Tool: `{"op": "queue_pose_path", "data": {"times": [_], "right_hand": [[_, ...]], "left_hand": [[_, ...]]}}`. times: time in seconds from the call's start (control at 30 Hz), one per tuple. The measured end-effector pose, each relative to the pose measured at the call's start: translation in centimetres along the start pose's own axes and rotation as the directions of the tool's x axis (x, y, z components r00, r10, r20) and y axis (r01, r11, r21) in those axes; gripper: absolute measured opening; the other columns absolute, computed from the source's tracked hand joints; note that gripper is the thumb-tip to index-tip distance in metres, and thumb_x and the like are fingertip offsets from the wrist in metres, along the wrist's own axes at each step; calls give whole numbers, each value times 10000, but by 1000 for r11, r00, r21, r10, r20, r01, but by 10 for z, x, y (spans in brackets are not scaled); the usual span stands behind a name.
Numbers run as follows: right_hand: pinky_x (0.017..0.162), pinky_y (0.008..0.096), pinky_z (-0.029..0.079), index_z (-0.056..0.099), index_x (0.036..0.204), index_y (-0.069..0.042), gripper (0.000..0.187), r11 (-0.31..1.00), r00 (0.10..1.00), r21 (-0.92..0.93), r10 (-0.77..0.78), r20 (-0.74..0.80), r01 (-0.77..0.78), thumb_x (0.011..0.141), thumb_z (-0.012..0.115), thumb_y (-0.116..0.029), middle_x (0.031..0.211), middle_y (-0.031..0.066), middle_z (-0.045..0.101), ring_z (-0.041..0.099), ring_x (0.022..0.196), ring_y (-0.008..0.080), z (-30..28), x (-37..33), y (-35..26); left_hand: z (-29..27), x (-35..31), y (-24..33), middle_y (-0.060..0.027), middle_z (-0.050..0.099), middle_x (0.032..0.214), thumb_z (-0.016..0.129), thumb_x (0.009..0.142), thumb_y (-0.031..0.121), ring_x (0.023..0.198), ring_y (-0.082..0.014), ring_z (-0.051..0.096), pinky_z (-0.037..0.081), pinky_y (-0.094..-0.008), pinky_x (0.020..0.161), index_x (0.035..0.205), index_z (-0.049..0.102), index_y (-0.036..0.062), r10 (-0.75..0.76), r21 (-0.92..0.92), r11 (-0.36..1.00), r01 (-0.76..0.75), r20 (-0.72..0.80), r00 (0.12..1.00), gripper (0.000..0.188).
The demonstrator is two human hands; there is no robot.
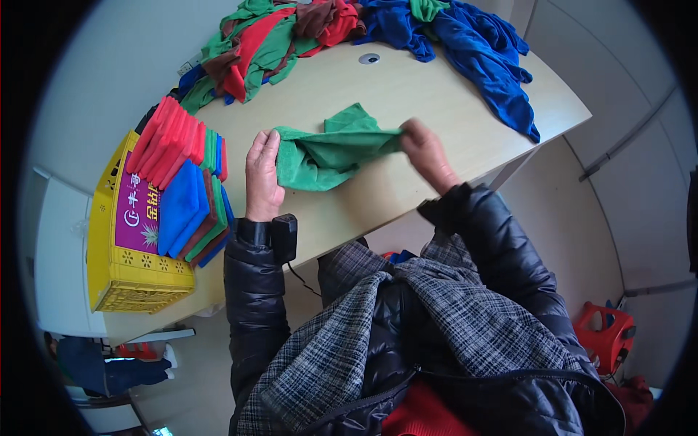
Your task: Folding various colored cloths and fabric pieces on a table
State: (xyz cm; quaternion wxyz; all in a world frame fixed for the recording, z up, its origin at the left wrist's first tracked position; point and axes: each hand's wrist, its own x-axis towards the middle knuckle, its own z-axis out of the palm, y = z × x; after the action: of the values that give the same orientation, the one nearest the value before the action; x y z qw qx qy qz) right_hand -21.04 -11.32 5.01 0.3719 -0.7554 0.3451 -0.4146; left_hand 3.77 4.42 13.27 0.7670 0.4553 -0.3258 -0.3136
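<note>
A green cloth (320,161), soft like a towel, is stretched between my two hands above the table. My left hand (263,174) pinches its left corner between thumb and fingers. At the other end my right hand (429,154) grips the right corner, a little smeared by motion. The cloth sags in the middle, and one flap of it stands up behind toward the far side. To the left of my left hand are neat stacks of folded cloths: red ones (166,142) above, blue ones (183,203) with brown and green below.
The folded stacks sit at a yellow plastic crate (142,280) with a purple label. Loose green, red and brown cloths (251,58) heap at the table's far left, blue ones (480,54) at the far right. A red stool (603,334) stands lower right; a person (109,367) is lower left.
</note>
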Motion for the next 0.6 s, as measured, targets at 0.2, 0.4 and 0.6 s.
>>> {"op": "queue_pose_path", "data": {"times": [0.2,0.4,0.6], "right_hand": [[773,219,475,621,1083,-50,115,931,940,183,-280,-192,315,999,556,-9,914,-15,599,556,858,74,-87,63,-57],[780,212,476,650,1064,-47,98,885,862,-160,-464,-204,438,1004,573,-36,930,-27,629,572,886,62,-138,65,-121],[827,219,487,672,1126,-44,144,882,826,-255,-464,-321,397,1018,577,-59,979,-12,666,598,924,76,-180,57,-143]], "left_hand": [[-12,1,31,31,585,781,670,993,214,717,-69,527,438,-276,632,928,608,46,-68,492,858,-148,394,917,191],[-6,-7,48,-147,548,676,723,920,178,564,-207,507,414,-341,557,862,590,-5,12,767,150,-623,629,777,234],[-30,-2,55,-238,561,728,718,887,143,650,-413,578,438,-450,585,861,602,15,128,899,191,-395,376,918,175]]}}
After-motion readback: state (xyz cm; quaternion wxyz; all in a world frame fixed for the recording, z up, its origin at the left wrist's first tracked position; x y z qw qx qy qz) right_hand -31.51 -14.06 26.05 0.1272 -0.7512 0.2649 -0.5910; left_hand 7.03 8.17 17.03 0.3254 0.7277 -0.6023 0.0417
